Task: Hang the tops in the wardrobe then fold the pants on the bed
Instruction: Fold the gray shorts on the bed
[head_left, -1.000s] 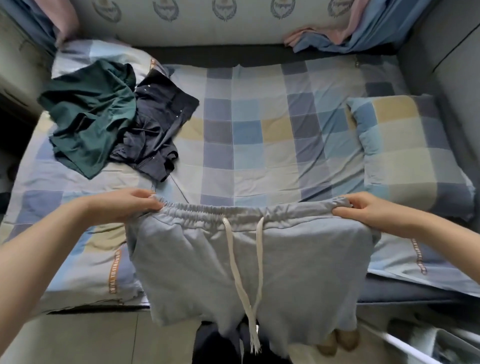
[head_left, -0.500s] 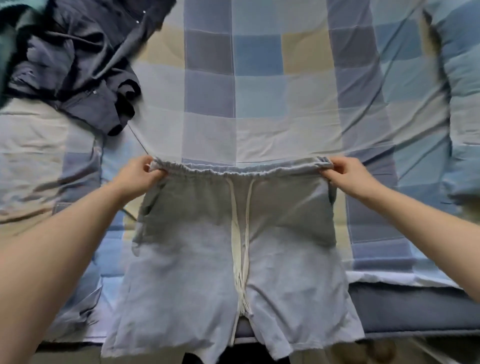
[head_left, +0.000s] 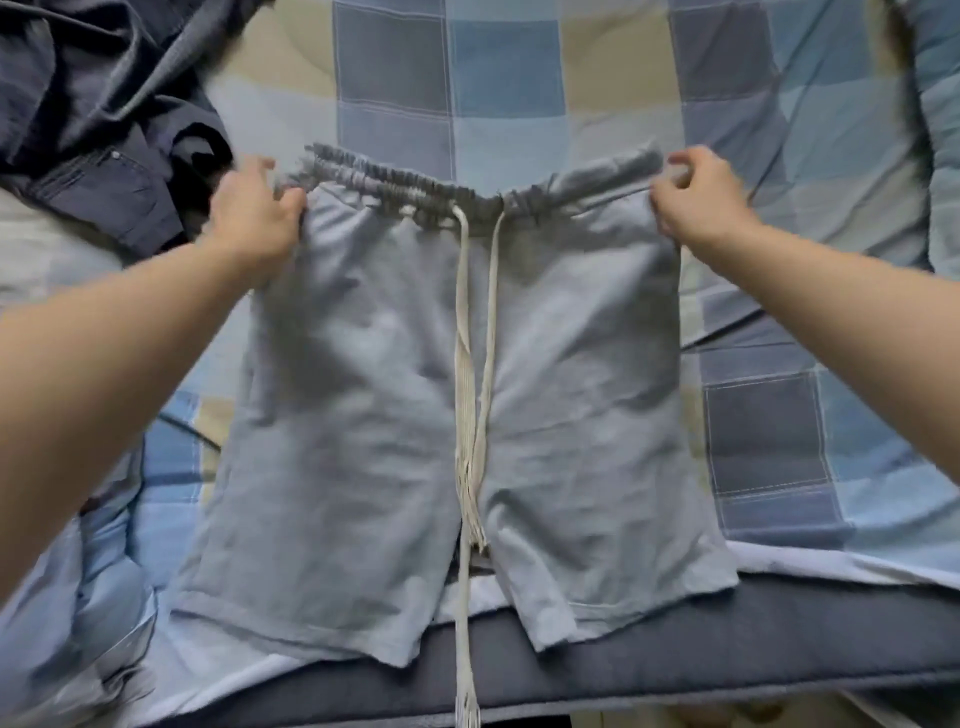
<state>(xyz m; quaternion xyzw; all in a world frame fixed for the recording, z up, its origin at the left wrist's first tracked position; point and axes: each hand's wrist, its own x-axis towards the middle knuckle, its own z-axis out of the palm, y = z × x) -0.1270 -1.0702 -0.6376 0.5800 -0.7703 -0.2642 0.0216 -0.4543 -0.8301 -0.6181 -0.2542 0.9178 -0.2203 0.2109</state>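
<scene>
Light grey-blue shorts (head_left: 395, 395) with a white drawstring (head_left: 467, 415) lie flat on the checked bed sheet (head_left: 498, 78), legs reaching the near edge. The elastic waistband sags slack in the middle. My left hand (head_left: 252, 213) pinches the shorts' left side just below the waistband, thumb on top of the fabric. My right hand (head_left: 701, 200) holds the right waistband corner with curled fingers. The drawstring ends hang over the bed's front edge.
A crumpled dark navy garment (head_left: 98, 130) lies on the bed at the upper left, close to my left hand. A checked pillow (head_left: 943, 104) sits at the right edge. The dark blue mattress side (head_left: 753, 654) runs along the bottom.
The shorts went from hanging in the air to lying flat on the bed. Both hands lowered with the waistband, which has gone from taut to slack. The view moved closer.
</scene>
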